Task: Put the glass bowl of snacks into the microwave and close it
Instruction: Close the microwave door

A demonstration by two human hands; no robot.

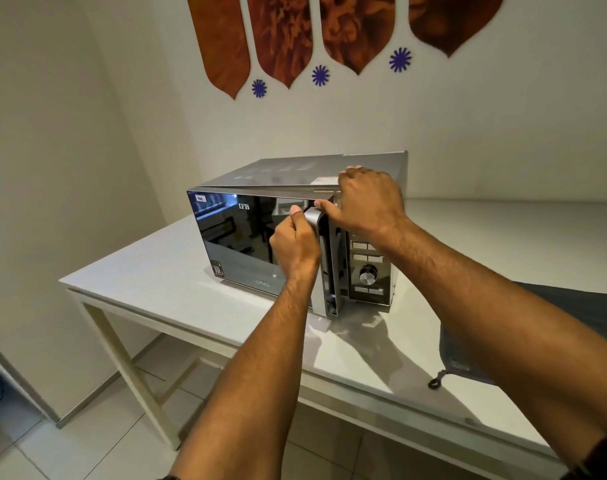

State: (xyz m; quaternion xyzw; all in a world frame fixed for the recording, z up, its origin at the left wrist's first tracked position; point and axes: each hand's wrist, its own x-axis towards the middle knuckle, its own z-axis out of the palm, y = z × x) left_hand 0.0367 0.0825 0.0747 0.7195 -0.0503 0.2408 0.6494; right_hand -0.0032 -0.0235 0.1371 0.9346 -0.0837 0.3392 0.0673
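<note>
A silver microwave (288, 174) with a dark mirrored door (236, 237) stands on a white table (156, 282). The door is ajar by a narrow gap at its right edge. My left hand (295, 244) is closed around the vertical silver door handle (326, 271). My right hand (368, 199) rests on the microwave's top front corner, fingers curled over the edge above the control panel (368, 268). No glass bowl of snacks shows anywhere; the inside of the microwave is hidden behind the door.
A dark grey cloth bag (572, 323) lies on the table at the right, partly under my right forearm. The table's near edge runs diagonally below my arms. A wall with brown leaf-shaped decor (284, 36) stands behind.
</note>
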